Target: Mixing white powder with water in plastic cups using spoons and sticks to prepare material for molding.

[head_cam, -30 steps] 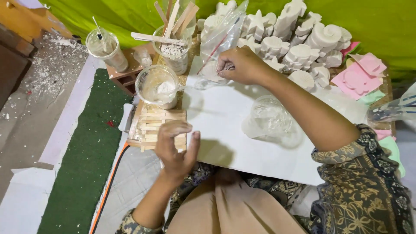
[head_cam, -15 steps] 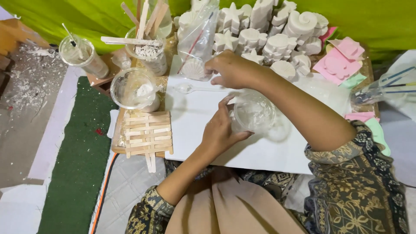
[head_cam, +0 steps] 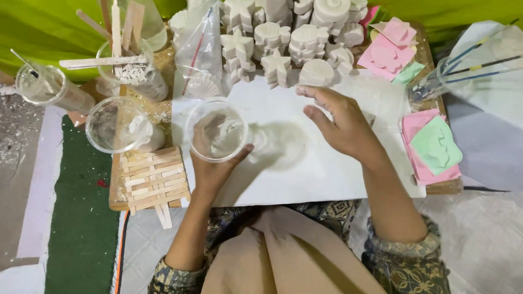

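I'm seeing three clear cups. My left hand (head_cam: 215, 166) is wrapping fingers around one clear cup (head_cam: 216, 129). My right hand (head_cam: 340, 122) is hovering beside it, fingers apart.

View: single head camera, worn by the person
Facing: steeply down
Distance: close over the white board (head_cam: 338, 179)

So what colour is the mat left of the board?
Dark green mat, seen in the head view.

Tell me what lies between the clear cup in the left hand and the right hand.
In the head view, only bare white sheet with the cup's faint shadow lies between the cup and the right hand; nothing else sits there.
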